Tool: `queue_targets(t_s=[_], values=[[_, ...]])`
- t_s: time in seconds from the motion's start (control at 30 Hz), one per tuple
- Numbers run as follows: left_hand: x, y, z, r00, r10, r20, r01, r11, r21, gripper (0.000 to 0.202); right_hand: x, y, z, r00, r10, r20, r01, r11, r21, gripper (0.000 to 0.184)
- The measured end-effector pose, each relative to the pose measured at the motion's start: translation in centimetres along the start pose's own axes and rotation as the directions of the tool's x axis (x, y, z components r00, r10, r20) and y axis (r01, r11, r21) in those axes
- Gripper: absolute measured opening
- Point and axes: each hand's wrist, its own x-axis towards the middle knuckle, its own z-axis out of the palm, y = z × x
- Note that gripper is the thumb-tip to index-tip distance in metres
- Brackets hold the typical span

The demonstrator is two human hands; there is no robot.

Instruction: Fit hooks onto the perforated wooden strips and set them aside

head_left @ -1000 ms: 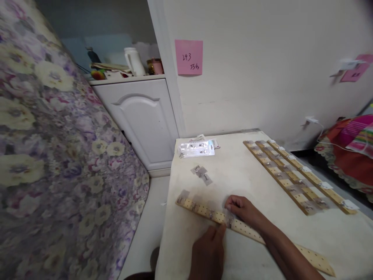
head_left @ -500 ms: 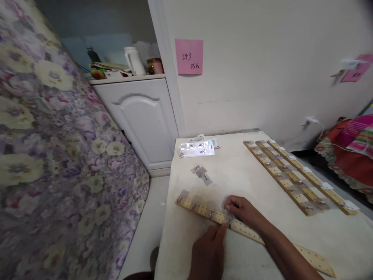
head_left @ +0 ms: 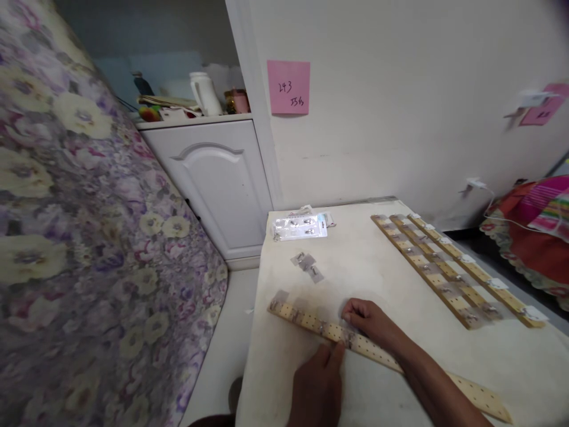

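Observation:
A long, narrow wooden strip [head_left: 377, 352] with rows of small holes lies slantwise across the table. Several clear-backed metal hooks sit along its left half, one of them a hook [head_left: 322, 327] left of my hands. My left hand [head_left: 317, 382] is at the strip's near edge, its index fingertip touching the strip beside another clear-backed hook [head_left: 349, 339]. On the far side, my right hand [head_left: 365, 319] is closed, with fingers curled together above that same spot. Whatever may be between its fingers is hidden. The right forearm crosses over the strip.
Loose clear-backed hooks [head_left: 306, 265] lie left of centre, in front of a clear hook package [head_left: 300, 227]. Several finished-looking strips with hooks [head_left: 427, 261] lie at the right. A wall stands behind the table [head_left: 284, 373]; a floral curtain [head_left: 89, 237] hangs left.

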Motion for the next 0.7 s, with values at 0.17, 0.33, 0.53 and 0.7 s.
queue_targets(t_s=[0.17,0.33,0.53,0.7], values=[[-0.1,-0.1,0.4,0.997,-0.012,-0.081,0.009,0.999,-0.034,0.043,0.0,0.2,0.0,1.0,-0.018,-0.003,0.018,1.0,-0.016,0.017],[-0.1,0.0,0.5,0.993,-0.033,-0.11,0.023,0.996,-0.086,0.041,-0.3,0.0,0.0,1.0,-0.012,-0.004,0.012,1.0,0.012,0.017],[1.0,0.5,-0.2,0.999,-0.018,-0.047,0.02,0.999,0.028,0.03,-0.6,0.1,-0.2,1.0,-0.011,0.02,0.01,0.999,0.045,0.012],[1.8,0.7,-0.5,0.998,-0.003,-0.069,0.008,0.997,0.072,0.015,-0.4,0.2,-0.1,1.0,-0.016,0.01,0.016,0.998,0.063,0.01]])
